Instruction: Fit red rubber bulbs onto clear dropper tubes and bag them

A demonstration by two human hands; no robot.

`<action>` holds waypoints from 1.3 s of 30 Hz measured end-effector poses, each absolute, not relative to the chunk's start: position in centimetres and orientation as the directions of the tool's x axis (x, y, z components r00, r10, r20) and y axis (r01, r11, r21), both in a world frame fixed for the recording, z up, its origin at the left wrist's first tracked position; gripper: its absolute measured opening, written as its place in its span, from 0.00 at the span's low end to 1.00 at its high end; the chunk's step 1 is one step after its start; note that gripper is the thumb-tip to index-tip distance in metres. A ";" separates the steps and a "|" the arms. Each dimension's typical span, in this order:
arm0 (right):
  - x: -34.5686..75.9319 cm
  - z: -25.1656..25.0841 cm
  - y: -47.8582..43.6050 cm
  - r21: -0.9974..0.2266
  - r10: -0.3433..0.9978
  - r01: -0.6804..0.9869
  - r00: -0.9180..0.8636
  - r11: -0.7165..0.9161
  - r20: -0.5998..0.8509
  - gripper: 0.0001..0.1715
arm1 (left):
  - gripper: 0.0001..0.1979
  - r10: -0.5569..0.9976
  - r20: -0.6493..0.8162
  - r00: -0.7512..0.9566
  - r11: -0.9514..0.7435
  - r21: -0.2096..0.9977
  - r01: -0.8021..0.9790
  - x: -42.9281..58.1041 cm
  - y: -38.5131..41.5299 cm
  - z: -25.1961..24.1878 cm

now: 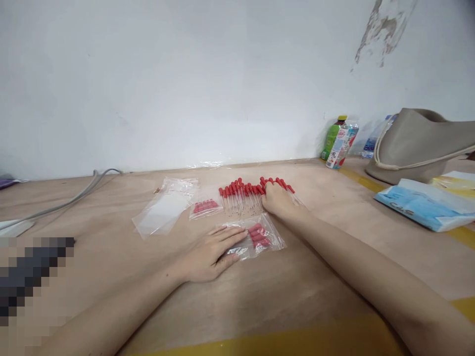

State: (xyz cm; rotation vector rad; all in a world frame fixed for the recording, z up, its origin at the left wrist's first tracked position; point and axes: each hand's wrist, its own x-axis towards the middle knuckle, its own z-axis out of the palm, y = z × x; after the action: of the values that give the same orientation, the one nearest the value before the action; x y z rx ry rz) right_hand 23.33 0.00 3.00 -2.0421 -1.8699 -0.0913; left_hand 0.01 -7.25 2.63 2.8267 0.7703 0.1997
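Observation:
My left hand point(218, 249) lies with its fingers stretched out on a clear zip bag point(276, 241), pressing it to the table. Inside that bag are several red rubber bulbs point(259, 235). Farther back is a row of glass droppers point(239, 190) with red bulb tops and thin clear stems pointing towards me. At the right part of the row, my right hand point(279, 199) has its fingers closed around the red top of a dropper; its fingertips are partly hidden. A smaller clear bag point(206, 208) with red bulbs lies left of the droppers.
Flat clear zip bags point(163, 207) lie at the left with a white sheet. A grey cable point(81, 195) runs along the far left. To the right are bottles point(339, 141), a grey bag point(415, 143) and a blue packet point(423, 203). A white wall point(166, 89) bounds the table.

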 end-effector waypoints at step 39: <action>25.5 -0.4 -4.3 -0.979 0.912 0.025 0.360 0.200 0.196 0.30 | 0.24 0.517 0.072 0.853 -0.834 0.264 0.484 0.1 -7.2 2.6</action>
State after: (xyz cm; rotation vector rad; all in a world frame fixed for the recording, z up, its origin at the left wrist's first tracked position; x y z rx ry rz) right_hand 25.51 -4.29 -0.39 -1.2046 -1.0164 0.7987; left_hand 0.05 -7.25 2.65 2.7926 0.7660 0.2059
